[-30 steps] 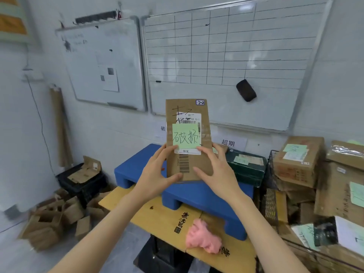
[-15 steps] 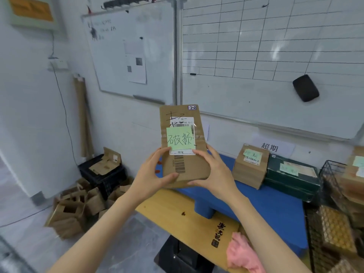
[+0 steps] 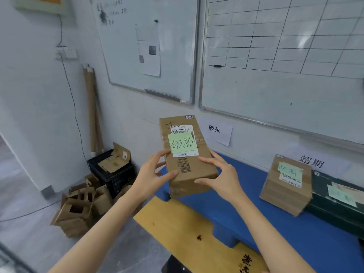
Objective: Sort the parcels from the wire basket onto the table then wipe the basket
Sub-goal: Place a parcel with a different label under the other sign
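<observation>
Over the left end of the blue plastic platform [image 3: 285,239], we hold the long brown cardboard parcel with a green handwritten note [image 3: 189,162], tilted back, between both hands. Our left hand [image 3: 149,180] grips its left side, thumb across the front; our right hand [image 3: 224,180] clasps the right side, fingers curled. On the platform's right part sit a squat brown cardboard box [image 3: 283,190] and, just beside it, a dark green box [image 3: 332,209]. A white paper sign [image 3: 218,133] hangs above the platform.
</observation>
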Motion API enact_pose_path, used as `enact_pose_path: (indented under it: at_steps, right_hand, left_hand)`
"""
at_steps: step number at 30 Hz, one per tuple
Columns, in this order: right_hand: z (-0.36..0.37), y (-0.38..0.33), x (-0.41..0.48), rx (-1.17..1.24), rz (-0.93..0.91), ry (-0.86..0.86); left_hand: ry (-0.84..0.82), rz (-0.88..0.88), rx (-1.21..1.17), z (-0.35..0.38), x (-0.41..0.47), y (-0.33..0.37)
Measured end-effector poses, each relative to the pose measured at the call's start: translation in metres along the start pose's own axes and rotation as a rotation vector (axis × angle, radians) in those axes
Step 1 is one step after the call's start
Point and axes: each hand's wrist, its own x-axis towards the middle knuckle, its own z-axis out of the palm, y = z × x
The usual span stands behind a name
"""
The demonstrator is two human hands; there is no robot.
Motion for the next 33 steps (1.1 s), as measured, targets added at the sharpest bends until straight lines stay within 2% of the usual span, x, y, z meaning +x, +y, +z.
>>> enact_pose_path:
  at_steps: [9,13,20,27,30,33]
  right_hand:
    - [-0.001,0.062,0.091,0.084,0.076,0.067]
    - [0.003,0.090,0.106,0.086,0.120,0.104]
    - [0.003,0.139,0.120,0.077,0.213,0.069]
    - [-0.002,0.188,0.124,0.090,0.298,0.020]
    - [-0.011,0.207,0.132,0.056,0.350,-0.046]
    - [-0.018,0.219,0.142,-0.007,0.374,-0.091]
  left_hand:
    - [-0.063,-0.085,-0.049,0.021,0.107,-0.047]
    - [-0.106,-0.145,-0.073,0.038,0.130,-0.070]
    - [-0.183,-0.182,-0.011,0.055,0.161,-0.103]
    - [-0.266,-0.101,0.324,0.057,0.182,-0.132]
    - [-0.288,-0.026,0.535,0.057,0.191,-0.142]
    - [-0.304,0.039,0.645,0.059,0.199,-0.147]
